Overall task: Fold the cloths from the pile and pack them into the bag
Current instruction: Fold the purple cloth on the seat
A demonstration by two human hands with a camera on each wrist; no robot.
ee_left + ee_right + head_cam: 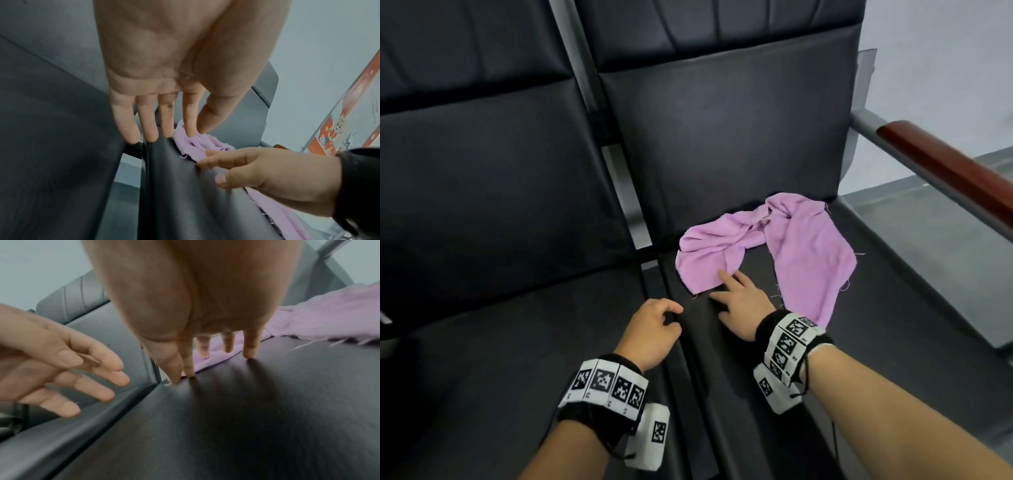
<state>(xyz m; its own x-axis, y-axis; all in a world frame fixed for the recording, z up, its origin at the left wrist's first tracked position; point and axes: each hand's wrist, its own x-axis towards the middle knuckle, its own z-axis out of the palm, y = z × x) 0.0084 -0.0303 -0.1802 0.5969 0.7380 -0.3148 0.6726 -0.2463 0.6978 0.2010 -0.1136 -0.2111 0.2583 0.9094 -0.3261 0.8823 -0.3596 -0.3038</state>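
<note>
A black seat (739,144) holds a crumpled pink cloth (804,246) near its front edge. The right hand (739,301) rests spread on the seat, fingertips touching the cloth's near edge. The left hand (650,329) hovers just beside it, loosely open and holding nothing.

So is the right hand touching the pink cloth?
Touching. In the head view, a fingertip of the right hand lies on the near edge of the pink cloth; the right wrist view shows a fingertip on it too.
</note>
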